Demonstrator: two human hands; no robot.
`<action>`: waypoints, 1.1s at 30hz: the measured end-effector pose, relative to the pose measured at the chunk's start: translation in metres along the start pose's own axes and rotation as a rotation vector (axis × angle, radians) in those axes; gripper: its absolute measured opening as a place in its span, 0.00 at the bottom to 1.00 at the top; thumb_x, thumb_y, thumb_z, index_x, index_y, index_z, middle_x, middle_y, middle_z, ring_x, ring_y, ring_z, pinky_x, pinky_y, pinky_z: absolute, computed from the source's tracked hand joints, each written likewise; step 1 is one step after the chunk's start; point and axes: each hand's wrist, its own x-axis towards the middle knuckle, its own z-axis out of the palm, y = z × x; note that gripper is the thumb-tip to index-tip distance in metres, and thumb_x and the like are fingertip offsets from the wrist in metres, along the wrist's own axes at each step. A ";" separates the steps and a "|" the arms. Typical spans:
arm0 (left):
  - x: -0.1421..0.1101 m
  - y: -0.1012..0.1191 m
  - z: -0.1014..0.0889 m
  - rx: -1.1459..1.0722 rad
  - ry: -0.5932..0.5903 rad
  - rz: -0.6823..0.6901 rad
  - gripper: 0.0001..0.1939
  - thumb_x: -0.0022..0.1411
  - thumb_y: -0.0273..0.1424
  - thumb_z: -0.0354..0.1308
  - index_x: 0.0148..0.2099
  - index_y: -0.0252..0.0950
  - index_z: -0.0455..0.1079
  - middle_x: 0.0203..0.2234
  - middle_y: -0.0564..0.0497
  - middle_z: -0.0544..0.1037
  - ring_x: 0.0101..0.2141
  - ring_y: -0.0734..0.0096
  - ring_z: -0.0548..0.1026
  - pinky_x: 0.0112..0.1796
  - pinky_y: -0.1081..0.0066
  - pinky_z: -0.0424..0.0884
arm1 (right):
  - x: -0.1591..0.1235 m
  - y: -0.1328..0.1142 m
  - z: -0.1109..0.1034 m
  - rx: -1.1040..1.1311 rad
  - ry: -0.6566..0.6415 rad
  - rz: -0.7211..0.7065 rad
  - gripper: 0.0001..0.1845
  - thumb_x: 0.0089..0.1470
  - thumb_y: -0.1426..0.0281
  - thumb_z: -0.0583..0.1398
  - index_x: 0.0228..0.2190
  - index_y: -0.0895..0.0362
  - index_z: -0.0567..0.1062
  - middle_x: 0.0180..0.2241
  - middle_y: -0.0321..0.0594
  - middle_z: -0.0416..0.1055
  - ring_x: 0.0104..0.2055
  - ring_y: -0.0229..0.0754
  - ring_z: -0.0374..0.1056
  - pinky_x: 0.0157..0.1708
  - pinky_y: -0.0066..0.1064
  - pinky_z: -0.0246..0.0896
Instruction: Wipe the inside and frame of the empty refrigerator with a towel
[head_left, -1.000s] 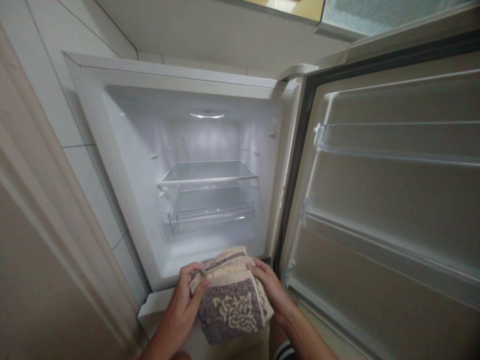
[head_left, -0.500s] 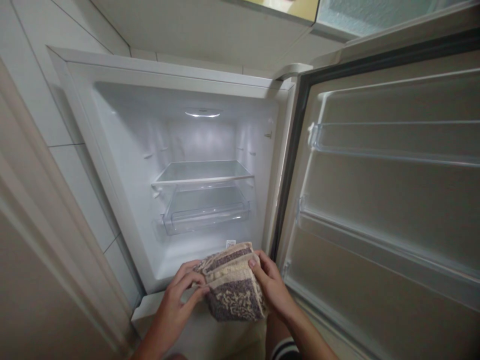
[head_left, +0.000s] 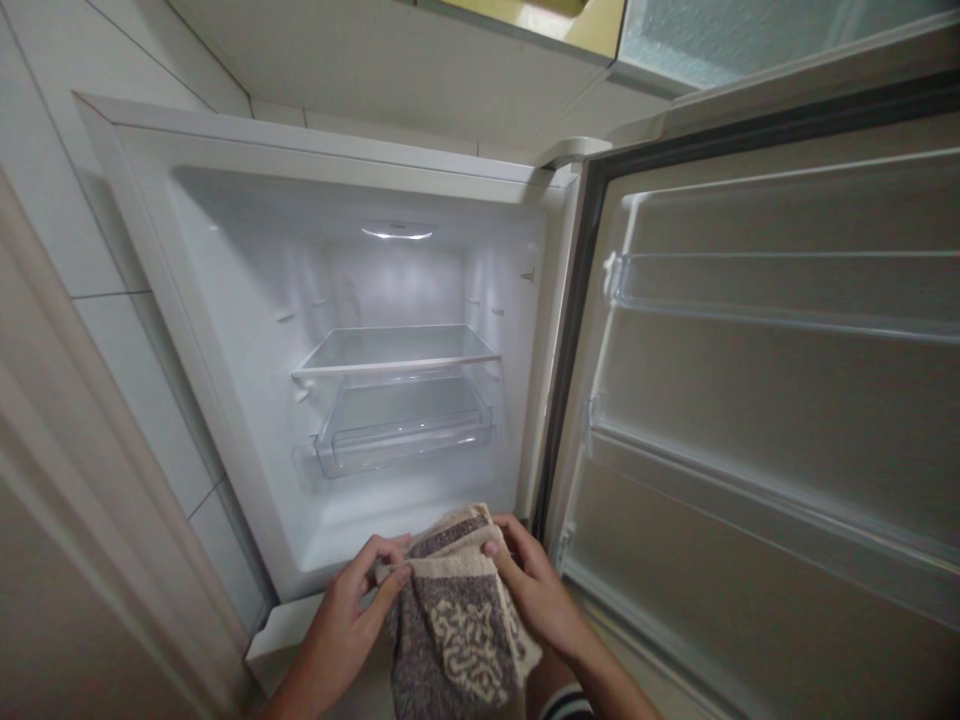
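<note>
A patterned towel [head_left: 465, 625], brown-grey and cream, hangs folded between my two hands in front of the fridge opening. My left hand [head_left: 356, 605] pinches its upper left edge between thumb and fingers. On the other side my right hand [head_left: 536, 585] grips the towel's right edge, thumb on top and the fingers hidden behind the cloth. Behind it stands the open fridge [head_left: 330, 145], lit inside, with a glass shelf [head_left: 405, 346] and below that a clear plastic drawer [head_left: 409, 435].
The fridge door [head_left: 750, 390] is swung wide to the right and carries clear door racks [head_left: 772, 300]. Tiled wall [head_left: 112, 240] and a pale frame [head_left: 82, 430] lie close on the left. A white ledge [head_left: 281, 640] juts out below the fridge opening.
The towel has partly unfolded, its lower part now dropping further down. Both hands keep their hold. The whole view has shifted slightly.
</note>
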 end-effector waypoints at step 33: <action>0.008 0.002 -0.020 0.335 -0.228 0.148 0.16 0.63 0.49 0.71 0.35 0.42 0.79 0.44 0.47 0.81 0.48 0.56 0.78 0.52 0.65 0.70 | 0.000 0.030 0.012 -0.229 -0.170 0.082 0.31 0.69 0.36 0.53 0.41 0.52 0.67 0.41 0.36 0.68 0.48 0.46 0.64 0.52 0.35 0.58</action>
